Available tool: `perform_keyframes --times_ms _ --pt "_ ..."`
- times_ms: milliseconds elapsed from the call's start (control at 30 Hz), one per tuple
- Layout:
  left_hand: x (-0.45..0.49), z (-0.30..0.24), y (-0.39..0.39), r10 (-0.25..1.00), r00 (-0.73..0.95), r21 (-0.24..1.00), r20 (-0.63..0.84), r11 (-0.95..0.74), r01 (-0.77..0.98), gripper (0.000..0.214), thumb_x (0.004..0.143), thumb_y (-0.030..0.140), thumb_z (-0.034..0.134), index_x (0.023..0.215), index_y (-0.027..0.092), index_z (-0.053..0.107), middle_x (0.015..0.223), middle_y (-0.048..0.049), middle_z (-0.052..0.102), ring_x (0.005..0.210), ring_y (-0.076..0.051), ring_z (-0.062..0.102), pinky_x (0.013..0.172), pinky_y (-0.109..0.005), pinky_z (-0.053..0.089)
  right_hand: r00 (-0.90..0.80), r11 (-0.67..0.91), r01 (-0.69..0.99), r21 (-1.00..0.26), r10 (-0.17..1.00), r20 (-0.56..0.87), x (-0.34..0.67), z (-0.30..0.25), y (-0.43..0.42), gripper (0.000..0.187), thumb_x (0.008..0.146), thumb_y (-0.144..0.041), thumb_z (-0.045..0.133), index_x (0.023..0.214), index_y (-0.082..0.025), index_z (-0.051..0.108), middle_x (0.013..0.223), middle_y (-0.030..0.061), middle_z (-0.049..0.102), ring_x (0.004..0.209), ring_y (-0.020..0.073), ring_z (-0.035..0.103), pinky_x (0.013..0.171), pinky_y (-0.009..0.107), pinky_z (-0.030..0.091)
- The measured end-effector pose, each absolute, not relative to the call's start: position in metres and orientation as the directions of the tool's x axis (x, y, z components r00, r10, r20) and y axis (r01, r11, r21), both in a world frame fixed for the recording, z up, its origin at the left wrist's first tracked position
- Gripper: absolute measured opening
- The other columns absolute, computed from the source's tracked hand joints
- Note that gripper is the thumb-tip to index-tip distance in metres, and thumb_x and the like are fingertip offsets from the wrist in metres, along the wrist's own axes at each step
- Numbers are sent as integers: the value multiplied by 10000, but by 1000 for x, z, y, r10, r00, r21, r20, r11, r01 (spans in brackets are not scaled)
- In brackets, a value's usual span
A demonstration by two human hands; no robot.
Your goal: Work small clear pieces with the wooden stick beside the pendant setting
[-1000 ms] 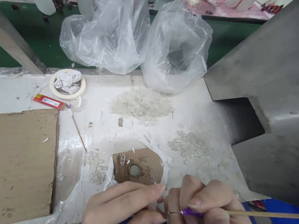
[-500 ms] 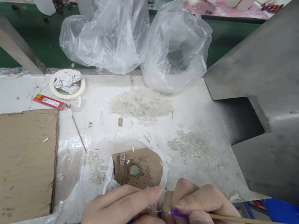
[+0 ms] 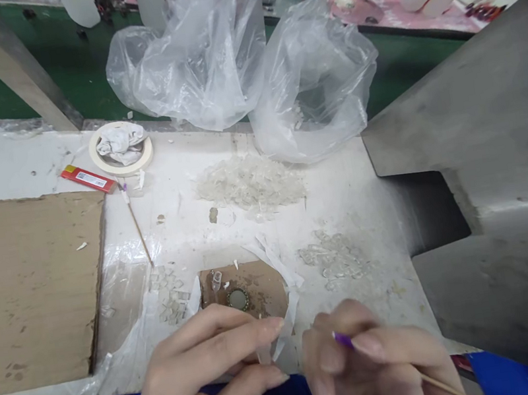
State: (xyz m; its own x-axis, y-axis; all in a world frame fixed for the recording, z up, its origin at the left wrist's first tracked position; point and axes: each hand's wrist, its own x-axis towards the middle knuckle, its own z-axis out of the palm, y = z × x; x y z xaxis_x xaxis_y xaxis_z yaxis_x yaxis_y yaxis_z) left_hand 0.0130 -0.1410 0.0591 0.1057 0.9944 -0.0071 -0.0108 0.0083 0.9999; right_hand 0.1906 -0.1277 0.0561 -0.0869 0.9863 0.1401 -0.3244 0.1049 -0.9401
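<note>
Between thumb and fingers, my left hand (image 3: 206, 373) pinches a small clear plastic piece (image 3: 265, 353). To its right, my right hand (image 3: 375, 360), partly blurred, grips a thin wooden stick (image 3: 447, 387) with a purple tip (image 3: 343, 340). Just beyond my left hand lies a brown cardboard piece (image 3: 262, 281) edged with white tape. On it are a round disc with a beaded dark rim (image 3: 238, 300) and another small clear piece (image 3: 216, 280). Clear pieces are spread in a large pile (image 3: 252, 186), a smaller right pile (image 3: 336, 256) and a left group of square ones (image 3: 169, 296).
A big cardboard sheet (image 3: 28, 288) lies at left. Behind it are a tape roll (image 3: 98, 158) holding crumpled white material, a red packet (image 3: 88, 180) and a second stick (image 3: 139, 234). Plastic bags (image 3: 311, 83) hang over the back edge. A metal housing (image 3: 503, 186) stands at right.
My right hand has drawn away to the right with the stick, leaving a gap between the hands. My left hand has risen slightly, still pinching the clear piece.
</note>
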Motion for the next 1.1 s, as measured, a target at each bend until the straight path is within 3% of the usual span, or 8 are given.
perform_keyframes --times_ms 100,233,333,433,567,700,900,1100 --pt "20 62 -144 986 94 965 -136 154 -211 430 886 88 782 1177 405 784 911 29 755 679 -96 760 666 -100 617 -51 76 -245 -967 995 91 191 50 -120 238 1043 -256 563 1138 -310 775 936 31 739 647 134 691 586 274 609" --pt "29 68 -149 946 85 823 -313 315 -473 194 867 297 856 1047 368 836 807 19 788 629 -104 776 625 -89 618 -157 -97 -131 -987 985 -76 191 42 -115 138 942 -227 720 939 -316 826 947 21 722 780 144 710 702 242 604" --pt "30 72 -148 915 118 735 -385 381 -561 161 834 332 888 989 339 848 724 22 804 622 -102 781 620 -66 603 -287 -191 -262 -946 951 -113 193 40 -115 100 900 -258 773 898 -336 836 906 7 681 806 134 683 715 220 569" --pt "30 73 -147 893 149 693 -424 426 -582 171 823 334 898 986 319 847 693 29 814 620 -94 778 626 -62 600 -350 -212 -352 -912 933 -82 193 40 -113 105 892 -277 782 927 -354 844 871 8 655 724 128 632 630 233 528" --pt "27 70 -146 911 160 746 -380 404 -529 187 845 222 875 999 323 844 718 39 814 628 -119 789 634 -97 626 -315 -92 -277 -956 949 0 190 44 -111 61 874 -320 801 889 -348 853 790 16 650 653 144 572 556 257 467" --pt "18 62 -145 964 199 914 -178 237 -328 459 852 43 805 1142 398 798 810 44 784 679 -124 789 669 -121 634 -305 -10 -187 -982 951 49 189 51 -112 65 882 -308 785 899 -339 840 790 28 675 706 175 604 581 274 475" --pt "9 59 -144 975 221 999 38 -38 -8 488 895 141 808 1308 382 709 908 -2 779 741 -137 755 712 -143 622 -327 -54 -146 -988 945 -4 192 56 -115 33 849 -295 799 821 -296 817 808 22 627 689 169 585 586 281 465" --pt "9 62 -147 968 233 995 98 -101 3 540 888 84 799 1336 366 692 979 5 772 796 -118 749 767 -114 593 -348 -70 -153 -986 937 -13 192 54 -114 47 846 -295 801 801 -285 798 808 2 603 682 144 564 594 262 456"
